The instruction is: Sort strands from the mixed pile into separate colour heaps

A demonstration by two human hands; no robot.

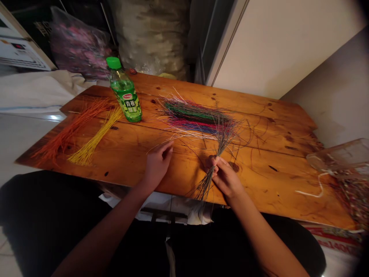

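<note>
My right hand is closed round the middle of a bundle of thin grey wires. The bundle stands at a slant above the table, its two ends fanning out. My left hand hovers over the front part of the table with thumb and fingertips drawn together; whether a thin strand lies between them I cannot make out. Beyond both hands lies a pile of thin strands in green, black, red, blue and white. Further left are a yellow bundle of strands and an orange bundle.
A green-capped drink bottle stands behind the yellow bundle on the wooden table. At the right edge sit a clear plastic container and a heap of mixed strands. Loose dark strands are scattered right of the pile. Bags stand behind the table.
</note>
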